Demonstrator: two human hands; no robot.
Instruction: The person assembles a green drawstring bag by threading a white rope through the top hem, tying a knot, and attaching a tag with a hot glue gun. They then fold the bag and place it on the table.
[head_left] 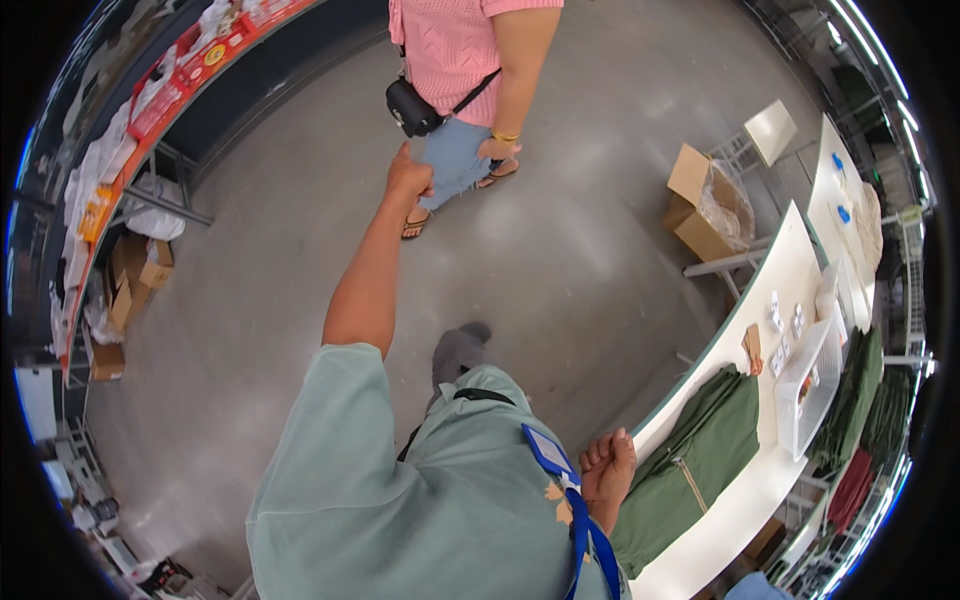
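A grey concrete floor (560,250) fills most of the view. Along the right runs a long white surface (745,500) carrying a folded green jacket (700,455) with a zip, a white wire basket (815,385), small white tags (785,320) and further stacks of green and red garments (860,400) beyond. A shelf run with an orange edge (150,130) curves up the left side, with open cardboard boxes (135,275) on the floor beneath it. Another cardboard box lined with clear plastic (715,205) stands on the floor near the far end of the surface.

Another person in a pink knit top (450,45) stands ahead, wearing a small black crossbody bag (412,105) and pale blue shorts (455,160).

The left hand (410,180) is stretched far forward at the end of a bare forearm, its fingers curled closed; it meets the pale blue fabric at the other person's hip, just below the black bag, and whether the fingers pinch that fabric or only touch it cannot be told. The other person's own hand (497,148), with a gold bangle, hangs just beside it on the far side of the shorts.

The right hand (608,465) is held low by the body, fingers folded into a loose fist with nothing visible in them, just beside the near edge of the white surface and the green jacket. A blue lanyard with a badge holder (550,455) hangs over the mint-green shirt (420,500) between the two arms.
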